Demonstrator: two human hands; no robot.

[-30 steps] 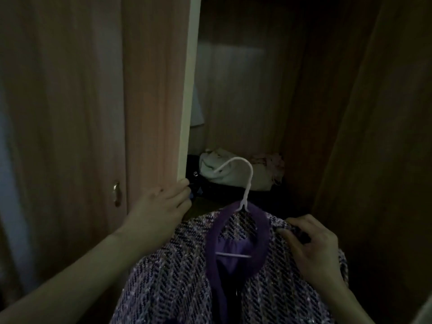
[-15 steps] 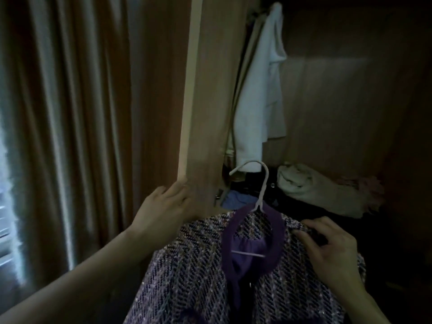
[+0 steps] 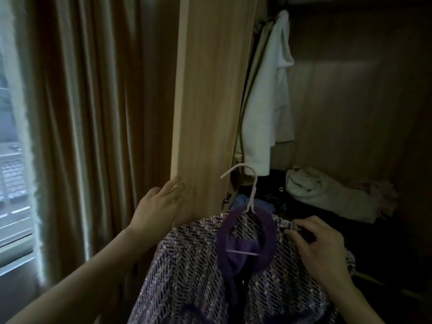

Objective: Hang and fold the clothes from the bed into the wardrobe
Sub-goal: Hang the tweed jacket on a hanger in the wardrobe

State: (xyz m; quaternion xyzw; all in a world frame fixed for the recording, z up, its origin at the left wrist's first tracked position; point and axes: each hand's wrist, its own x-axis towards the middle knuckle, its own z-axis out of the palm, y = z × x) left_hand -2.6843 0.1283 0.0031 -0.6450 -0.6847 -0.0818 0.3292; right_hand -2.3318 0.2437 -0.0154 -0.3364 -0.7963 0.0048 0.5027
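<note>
We were at the open wardrobe (image 3: 350, 94) with one garment in hand. Our right hand (image 3: 320, 249) gripped the purple tweed jacket (image 3: 187, 272) at its shoulder, fingers curled into the cloth over the end of the hanger. The jacket was already mounted on a white hanger (image 3: 251, 190), hook upright and free — not on any rail. Our left hand (image 3: 156, 209) lay flat against the wardrobe door (image 3: 210, 90), fingers straight and relaxed, grasping nothing.

Progress, as judged from this view: a white garment (image 3: 266, 94) hung at the upper left of the compartment, so at least one piece appeared done. On the wardrobe floor lay a loose heap of clothes (image 3: 327, 192) — pale, dark and blue items, unfolded as far as we could tell. Whether they belonged to the task was unclear. The bed was out of view, so the remaining count was unknown.

The jacket sat low, in front of the compartment, well below the hanging white garment. The rail itself was too dark to make out. Left to do for this piece: raise the hook to the rail.
</note>
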